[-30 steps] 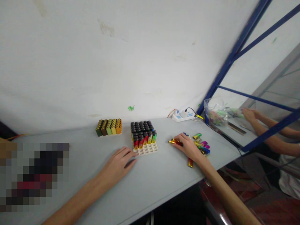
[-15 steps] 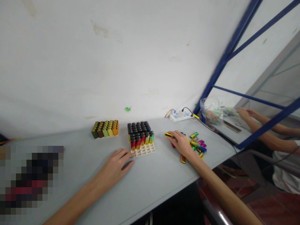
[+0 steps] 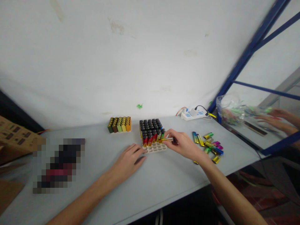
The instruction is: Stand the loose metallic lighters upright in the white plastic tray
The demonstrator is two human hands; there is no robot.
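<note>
A white tray (image 3: 156, 148) with round holes stands near the wall. Its back rows hold upright lighters (image 3: 151, 125) with black tops; red, yellow and green bodies show at the front, where a strip of holes is bare. My left hand (image 3: 131, 160) lies on the table with fingers stretched out, fingertips at the tray's front left corner. Over the tray's front right part, my right hand (image 3: 185, 144) pinches a shiny gold lighter (image 3: 167, 139), held nearly level. Loose shiny lighters (image 3: 208, 143) in gold, blue, green and purple lie in a pile right of that hand.
A second block of gold-topped lighters (image 3: 119, 125) stands left along the wall. Behind the pile lies a white power strip (image 3: 194, 114). A blue metal frame (image 3: 243, 65) borders the right side; beyond it are a plastic bag (image 3: 231, 107) and another person's hands. Cardboard boxes (image 3: 17, 134) are at left.
My right hand has moved left from the loose pile to the tray, carrying the gold lighter. My left hand stays by the tray corner. The camera view has turned slightly left.
</note>
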